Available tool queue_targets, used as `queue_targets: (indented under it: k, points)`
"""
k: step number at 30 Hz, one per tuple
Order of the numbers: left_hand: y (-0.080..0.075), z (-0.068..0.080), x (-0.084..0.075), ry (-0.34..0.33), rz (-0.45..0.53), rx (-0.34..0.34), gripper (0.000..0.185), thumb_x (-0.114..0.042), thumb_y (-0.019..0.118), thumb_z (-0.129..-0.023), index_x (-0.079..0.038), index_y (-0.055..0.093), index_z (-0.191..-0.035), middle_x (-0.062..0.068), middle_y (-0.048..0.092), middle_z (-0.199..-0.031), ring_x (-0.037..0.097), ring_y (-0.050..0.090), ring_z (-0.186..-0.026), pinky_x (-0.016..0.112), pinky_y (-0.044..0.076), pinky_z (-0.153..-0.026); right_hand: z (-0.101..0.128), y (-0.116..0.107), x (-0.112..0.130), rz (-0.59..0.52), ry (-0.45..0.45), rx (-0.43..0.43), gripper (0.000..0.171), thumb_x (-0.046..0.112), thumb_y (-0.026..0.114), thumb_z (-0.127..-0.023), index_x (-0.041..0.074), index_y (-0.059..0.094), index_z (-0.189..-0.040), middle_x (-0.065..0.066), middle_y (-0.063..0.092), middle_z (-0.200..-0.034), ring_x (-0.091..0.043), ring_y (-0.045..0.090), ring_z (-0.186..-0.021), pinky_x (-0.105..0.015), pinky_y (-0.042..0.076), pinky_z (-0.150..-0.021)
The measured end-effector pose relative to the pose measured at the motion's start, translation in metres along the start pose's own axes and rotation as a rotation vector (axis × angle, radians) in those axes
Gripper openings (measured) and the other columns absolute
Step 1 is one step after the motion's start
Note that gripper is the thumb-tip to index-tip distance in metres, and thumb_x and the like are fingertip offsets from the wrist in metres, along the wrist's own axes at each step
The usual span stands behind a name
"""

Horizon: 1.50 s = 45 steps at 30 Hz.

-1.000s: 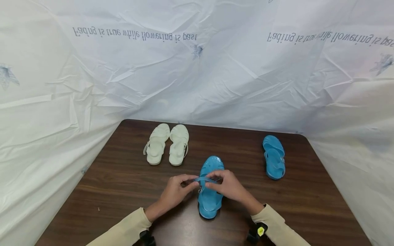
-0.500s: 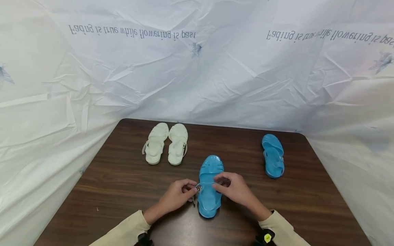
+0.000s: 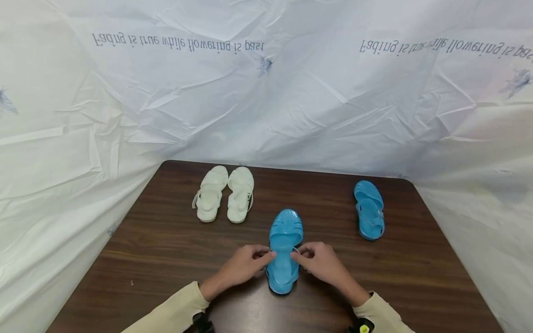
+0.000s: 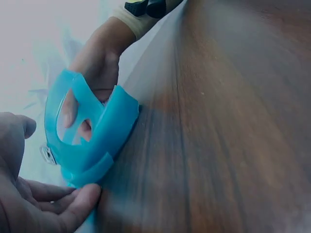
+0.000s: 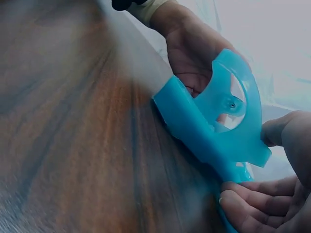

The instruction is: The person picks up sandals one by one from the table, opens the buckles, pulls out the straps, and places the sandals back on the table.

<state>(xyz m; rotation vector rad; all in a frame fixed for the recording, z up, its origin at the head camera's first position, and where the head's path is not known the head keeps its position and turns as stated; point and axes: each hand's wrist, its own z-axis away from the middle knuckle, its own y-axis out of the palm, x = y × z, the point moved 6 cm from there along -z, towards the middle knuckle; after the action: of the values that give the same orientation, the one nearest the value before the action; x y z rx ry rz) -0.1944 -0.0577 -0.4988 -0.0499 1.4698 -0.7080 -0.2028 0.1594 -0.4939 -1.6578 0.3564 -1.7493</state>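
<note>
A blue jelly sandal [image 3: 282, 276] lies sole down near the front middle of the table, toe pointing away. My left hand [image 3: 243, 266] holds its left side, with the thumb over the upper edge and the fingers low along the sole. On the opposite side my right hand [image 3: 325, 264] grips it in much the same way, thumb near the strap. The left wrist view shows the heel of the sandal [image 4: 112, 131] and a metal buckle [image 4: 47, 154] on its side. Part of the ankle strap is hidden by the hands.
A pair of white sandals [image 3: 210, 203] stands side by side at the back left of the brown wooden table [image 3: 166, 259]. Another blue sandal [image 3: 369, 217] is at the back right. White printed sheeting [image 3: 266, 115] hangs behind the table and along its sides.
Both hands let go of the ankle strap, which they pinched above the sandal. They moved down and outward and now hold the sandal's two sides. The sandal stays in place.
</note>
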Motion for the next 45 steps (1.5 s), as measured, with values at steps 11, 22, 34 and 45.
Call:
queue_targets:
  k: [11, 22, 34, 45]
  points:
    - [0.009, -0.001, -0.008, -0.031, -0.03, 0.028, 0.066, -0.053, 0.061, -0.099, 0.0, 0.06, -0.138, 0.0, 0.069, -0.077, 0.015, 0.066, -0.065, 0.033, 0.055, -0.061, 0.003, 0.011, 0.008, -0.04, -0.045, 0.119, 0.04, 0.047, 0.068, -0.097, 0.014, 0.065, -0.075, 0.002, 0.059, -0.061, -0.013, 0.058, -0.053, -0.031, 0.049, -0.049]
    - [0.011, 0.004, -0.01, -0.009, 0.009, 0.013, 0.059, -0.032, 0.061, -0.101, 0.004, 0.05, -0.147, 0.005, 0.065, -0.089, 0.011, 0.057, -0.055, 0.029, 0.05, -0.052, 0.006, 0.012, 0.012, -0.095, -0.029, 0.065, 0.031, 0.038, 0.072, -0.095, 0.008, 0.076, -0.102, 0.0, 0.069, -0.081, -0.014, 0.065, -0.062, -0.031, 0.054, -0.054]
    - [0.006, 0.007, -0.019, 0.08, -0.009, -0.023, 0.041, -0.015, 0.052, -0.103, 0.001, 0.058, -0.141, -0.007, 0.045, -0.058, 0.004, 0.037, -0.046, 0.023, 0.038, -0.049, 0.009, 0.006, 0.016, -0.147, -0.015, 0.013, 0.035, 0.032, 0.073, -0.094, 0.002, 0.076, -0.113, -0.003, 0.072, -0.083, -0.018, 0.064, -0.063, -0.032, 0.054, -0.054]
    - [0.006, 0.001, -0.023, 0.08, 0.068, -0.034, 0.043, -0.016, 0.058, -0.103, 0.002, 0.057, -0.142, -0.005, 0.054, -0.06, 0.007, 0.047, -0.049, 0.022, 0.041, -0.047, 0.007, -0.004, 0.019, -0.12, -0.021, -0.036, 0.038, 0.031, 0.073, -0.094, 0.001, 0.074, -0.118, -0.006, 0.074, -0.096, -0.017, 0.061, -0.064, -0.031, 0.052, -0.054]
